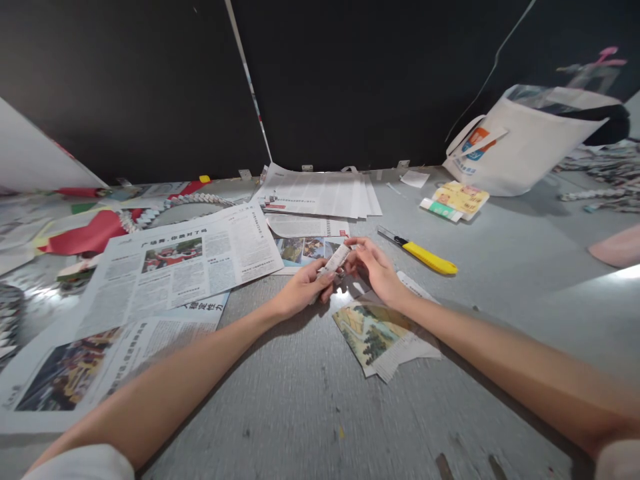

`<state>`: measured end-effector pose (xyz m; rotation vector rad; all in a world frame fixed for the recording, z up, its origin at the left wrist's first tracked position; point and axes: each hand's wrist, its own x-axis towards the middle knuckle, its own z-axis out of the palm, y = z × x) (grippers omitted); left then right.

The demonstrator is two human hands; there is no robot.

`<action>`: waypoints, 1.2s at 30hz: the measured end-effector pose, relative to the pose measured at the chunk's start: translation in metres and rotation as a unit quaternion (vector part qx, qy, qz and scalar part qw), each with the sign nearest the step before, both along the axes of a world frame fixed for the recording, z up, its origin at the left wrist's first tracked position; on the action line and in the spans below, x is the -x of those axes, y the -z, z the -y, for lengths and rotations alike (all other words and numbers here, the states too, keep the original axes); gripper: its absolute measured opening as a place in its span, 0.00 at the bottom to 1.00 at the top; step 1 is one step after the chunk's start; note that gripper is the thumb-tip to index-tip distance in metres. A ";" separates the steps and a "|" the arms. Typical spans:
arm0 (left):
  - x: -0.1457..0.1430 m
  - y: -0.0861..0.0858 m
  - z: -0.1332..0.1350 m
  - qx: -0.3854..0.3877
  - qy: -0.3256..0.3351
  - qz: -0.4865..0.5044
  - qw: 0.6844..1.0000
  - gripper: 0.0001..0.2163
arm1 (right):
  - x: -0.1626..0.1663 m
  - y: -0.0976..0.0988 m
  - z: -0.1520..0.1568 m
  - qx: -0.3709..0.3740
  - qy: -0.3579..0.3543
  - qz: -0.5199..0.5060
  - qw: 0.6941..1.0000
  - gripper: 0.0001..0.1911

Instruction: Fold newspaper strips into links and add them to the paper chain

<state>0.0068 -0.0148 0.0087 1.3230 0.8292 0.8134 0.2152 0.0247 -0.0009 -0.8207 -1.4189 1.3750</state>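
Note:
Between my two hands is a narrow folded strip of newspaper, held at a slant above the grey table. My left hand is closed on its lower end, thumb on top. At the upper end, the bent fingers of my right hand pinch the same strip. Cut newspaper pieces, one with a coloured landscape picture, lie under and beside my right wrist. A yellow utility knife rests right of my right hand, its blade end pointing to the upper left.
Newspaper sheets spread across the left; a stack of sheets sits behind my hands. A chain of folded paper and red paper lie farther left. A white bag and yellow packet stand back right, near a dark panel.

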 end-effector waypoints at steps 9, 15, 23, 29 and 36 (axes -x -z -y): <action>0.000 0.001 -0.001 0.014 0.011 0.007 1.000 0.20 | -0.003 -0.004 0.002 -0.032 -0.001 0.095 0.995 0.27; -0.001 0.005 -0.003 0.002 -0.003 -0.009 1.000 0.21 | -0.003 -0.002 0.001 -0.037 0.010 0.103 0.994 0.25; 0.001 0.002 -0.002 -0.002 0.008 -0.040 0.999 0.24 | -0.004 -0.001 0.001 -0.046 -0.008 0.105 0.993 0.25; 0.001 0.001 -0.002 -0.016 0.014 -0.051 0.998 0.24 | -0.004 -0.006 0.004 -0.083 0.007 0.131 0.988 0.27; -0.001 0.006 -0.003 -0.008 0.015 -0.051 0.999 0.23 | -0.006 -0.005 0.003 -0.096 0.070 0.120 0.986 0.27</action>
